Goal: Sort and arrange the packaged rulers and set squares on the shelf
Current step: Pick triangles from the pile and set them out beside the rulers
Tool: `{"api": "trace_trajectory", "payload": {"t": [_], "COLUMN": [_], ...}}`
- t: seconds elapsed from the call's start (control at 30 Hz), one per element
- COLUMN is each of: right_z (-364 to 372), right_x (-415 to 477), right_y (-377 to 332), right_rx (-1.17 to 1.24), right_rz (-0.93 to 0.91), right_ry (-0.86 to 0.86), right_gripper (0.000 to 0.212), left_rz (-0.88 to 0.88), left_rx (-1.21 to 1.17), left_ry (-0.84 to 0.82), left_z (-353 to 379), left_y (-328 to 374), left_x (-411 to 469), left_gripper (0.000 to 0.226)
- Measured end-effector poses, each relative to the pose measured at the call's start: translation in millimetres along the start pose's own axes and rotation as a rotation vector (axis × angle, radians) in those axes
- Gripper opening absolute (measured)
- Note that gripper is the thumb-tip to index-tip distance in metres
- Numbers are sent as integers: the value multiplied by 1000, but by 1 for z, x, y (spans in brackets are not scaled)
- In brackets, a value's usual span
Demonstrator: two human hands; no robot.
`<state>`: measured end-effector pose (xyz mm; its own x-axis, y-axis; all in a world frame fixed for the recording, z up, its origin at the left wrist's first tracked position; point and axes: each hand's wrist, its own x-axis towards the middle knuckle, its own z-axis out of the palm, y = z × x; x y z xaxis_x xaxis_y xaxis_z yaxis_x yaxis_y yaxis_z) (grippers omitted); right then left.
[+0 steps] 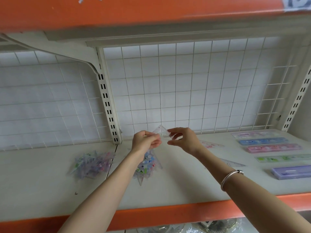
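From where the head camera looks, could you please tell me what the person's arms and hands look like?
The left forearm and right forearm are bare, with no sleeve in view. The left hand and right hand are ungloved, and no ring or watch shows. The only thing worn is a slim silver bangle on the right wrist, with a small bead-like knob on it.

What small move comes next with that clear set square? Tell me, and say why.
Probably lower the clear set square, pinched between the left hand and right hand, onto the stack of set squares lying under the hands. It hangs above the shelf, and that stack looks like the nearest matching pile.
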<state>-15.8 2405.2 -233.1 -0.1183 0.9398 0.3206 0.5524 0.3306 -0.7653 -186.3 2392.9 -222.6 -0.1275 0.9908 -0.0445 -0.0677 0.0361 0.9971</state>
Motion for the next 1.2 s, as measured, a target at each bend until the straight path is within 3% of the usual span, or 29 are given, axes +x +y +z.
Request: {"api": "trace_trajectory", "payload": {"t": [0.23, 0.3, 0.43, 0.5, 0.8, 1.2], "right_z": [2, 0, -6, -7, 8, 27], "right_x": [8, 10, 13, 14, 14, 21], "right_y": [15, 21, 33, 38, 34, 32], "right_rx": [-138, -180, -302, -371, -445, -459], "right_rz": [-33, -6, 74, 82, 130, 114], "right_ry": [-16, 1, -34, -69, -259, -268], "right_gripper": [35, 32, 33, 37, 42, 35], "left_rz": [14, 114, 198, 140, 42, 47], "left_rx": [8, 288, 1221, 1410, 1415, 1404], "left_ry": [-12, 7, -61, -161, -267, -251], "left_z": [7, 7, 1, -3, -22, -52], "left_y": [-10, -18, -32, -38, -38, -36], "left_x": [14, 21, 20, 19, 18, 16], "left_gripper": [9, 9, 62, 73, 59, 52]}}
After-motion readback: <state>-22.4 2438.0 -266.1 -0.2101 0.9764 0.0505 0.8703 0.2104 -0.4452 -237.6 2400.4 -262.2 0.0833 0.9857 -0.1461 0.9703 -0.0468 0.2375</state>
